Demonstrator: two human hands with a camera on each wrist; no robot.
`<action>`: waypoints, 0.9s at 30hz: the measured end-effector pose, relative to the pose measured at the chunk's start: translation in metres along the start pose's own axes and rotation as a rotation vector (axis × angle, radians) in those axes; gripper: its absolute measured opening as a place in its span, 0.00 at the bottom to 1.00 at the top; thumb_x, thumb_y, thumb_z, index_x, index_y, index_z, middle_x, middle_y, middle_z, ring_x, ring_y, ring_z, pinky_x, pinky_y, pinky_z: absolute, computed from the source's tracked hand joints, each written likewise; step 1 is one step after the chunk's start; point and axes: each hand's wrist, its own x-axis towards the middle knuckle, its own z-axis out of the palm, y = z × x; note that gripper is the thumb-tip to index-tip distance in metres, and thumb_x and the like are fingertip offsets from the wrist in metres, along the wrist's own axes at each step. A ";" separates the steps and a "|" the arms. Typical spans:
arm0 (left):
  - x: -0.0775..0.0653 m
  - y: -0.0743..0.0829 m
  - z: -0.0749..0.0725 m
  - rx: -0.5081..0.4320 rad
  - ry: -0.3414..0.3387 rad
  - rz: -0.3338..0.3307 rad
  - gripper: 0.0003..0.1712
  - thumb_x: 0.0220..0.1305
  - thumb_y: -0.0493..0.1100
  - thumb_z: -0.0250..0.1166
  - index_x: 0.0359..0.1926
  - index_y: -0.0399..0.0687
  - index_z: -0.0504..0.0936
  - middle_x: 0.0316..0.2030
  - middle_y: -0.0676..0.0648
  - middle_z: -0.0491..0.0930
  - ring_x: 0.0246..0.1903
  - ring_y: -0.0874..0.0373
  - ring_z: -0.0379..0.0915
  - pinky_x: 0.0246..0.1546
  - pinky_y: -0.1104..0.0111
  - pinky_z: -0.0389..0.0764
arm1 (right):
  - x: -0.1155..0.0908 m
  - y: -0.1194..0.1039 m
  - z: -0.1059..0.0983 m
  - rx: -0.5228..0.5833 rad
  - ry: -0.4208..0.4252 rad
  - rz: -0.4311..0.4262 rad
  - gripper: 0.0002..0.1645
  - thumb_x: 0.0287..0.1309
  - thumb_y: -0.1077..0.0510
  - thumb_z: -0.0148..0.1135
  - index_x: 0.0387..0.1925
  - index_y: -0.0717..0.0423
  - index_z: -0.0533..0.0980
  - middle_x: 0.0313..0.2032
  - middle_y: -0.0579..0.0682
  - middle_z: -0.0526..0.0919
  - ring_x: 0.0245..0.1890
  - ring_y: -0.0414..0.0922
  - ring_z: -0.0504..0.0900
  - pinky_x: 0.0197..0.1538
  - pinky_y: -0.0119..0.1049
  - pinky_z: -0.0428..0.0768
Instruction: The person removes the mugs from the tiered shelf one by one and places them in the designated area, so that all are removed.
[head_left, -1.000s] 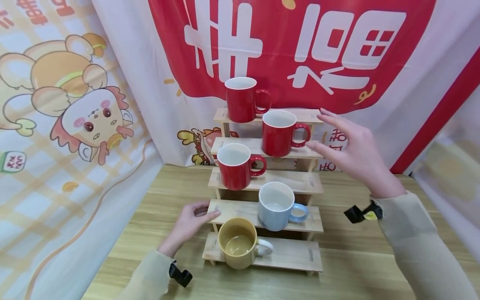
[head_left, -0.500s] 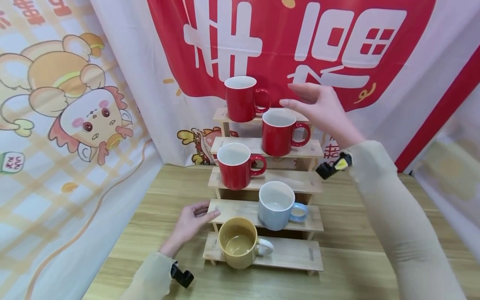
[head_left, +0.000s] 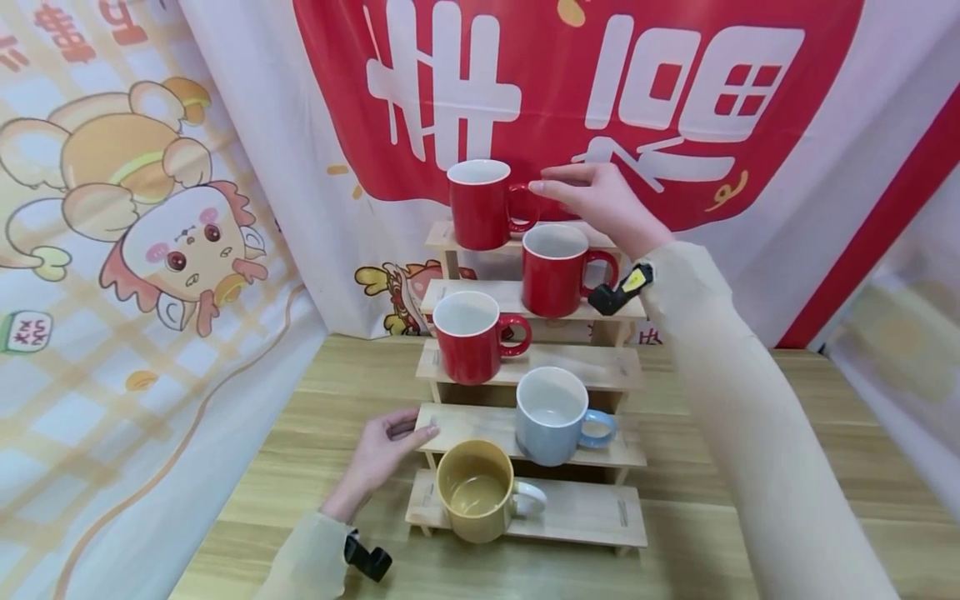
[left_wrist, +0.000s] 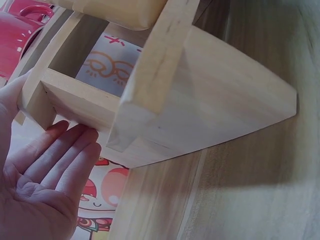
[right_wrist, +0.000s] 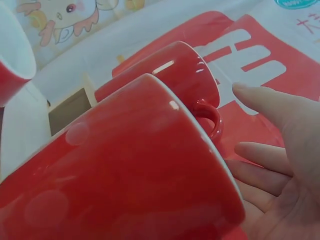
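Note:
A stepped wooden rack (head_left: 480, 425) holds several mugs, one per step. My left hand (head_left: 378, 454) holds the rack's left end, thumb on top of the second-lowest plank. In the left wrist view its fingertips (left_wrist: 90, 135) touch the wood. My right hand (head_left: 592, 196) is raised at the top step, thumb and fingers apart, beside the handle of the top red mug (head_left: 480, 204). The right wrist view shows a gap between the thumb (right_wrist: 260, 100) and that mug's handle (right_wrist: 212, 120). The second red mug (head_left: 553, 271) stands below the right hand.
Lower on the rack stand a third red mug (head_left: 467, 337), a light blue mug (head_left: 551, 417) and a yellow mug (head_left: 476, 492) with a white handle. Behind hangs a red-and-white printed cloth (head_left: 555, 108). A wood-grain table (head_left: 300, 433) lies beneath.
My right hand has moved left, from right of the second red mug to the handle of the top red mug. My left hand stays on the rack. The mugs keep their places.

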 end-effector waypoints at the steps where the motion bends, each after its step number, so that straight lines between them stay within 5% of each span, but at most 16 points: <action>1: -0.001 0.000 0.000 0.003 -0.002 -0.002 0.34 0.60 0.49 0.77 0.61 0.33 0.78 0.55 0.34 0.81 0.56 0.42 0.78 0.58 0.56 0.80 | 0.003 0.000 0.001 0.018 -0.008 0.009 0.46 0.53 0.30 0.72 0.71 0.39 0.72 0.66 0.44 0.74 0.62 0.46 0.74 0.61 0.42 0.79; 6: -0.002 0.000 0.001 -0.006 -0.010 -0.009 0.34 0.60 0.49 0.77 0.61 0.34 0.78 0.56 0.34 0.81 0.56 0.42 0.78 0.58 0.57 0.80 | 0.014 -0.006 0.008 0.088 -0.051 0.045 0.39 0.57 0.36 0.73 0.67 0.46 0.77 0.60 0.47 0.79 0.56 0.49 0.81 0.56 0.40 0.83; 13: -0.003 0.000 0.000 -0.010 -0.002 -0.004 0.35 0.59 0.49 0.77 0.61 0.33 0.78 0.56 0.34 0.81 0.56 0.42 0.78 0.58 0.57 0.80 | 0.020 -0.011 0.018 0.042 -0.083 0.034 0.31 0.61 0.38 0.70 0.63 0.44 0.81 0.53 0.45 0.85 0.52 0.47 0.81 0.54 0.39 0.82; 27: -0.005 0.001 0.002 0.000 0.015 -0.015 0.37 0.60 0.48 0.77 0.63 0.32 0.76 0.57 0.33 0.80 0.56 0.41 0.78 0.57 0.57 0.80 | 0.019 -0.009 0.017 0.074 -0.132 -0.016 0.29 0.64 0.43 0.69 0.62 0.50 0.80 0.56 0.49 0.83 0.51 0.52 0.81 0.53 0.39 0.83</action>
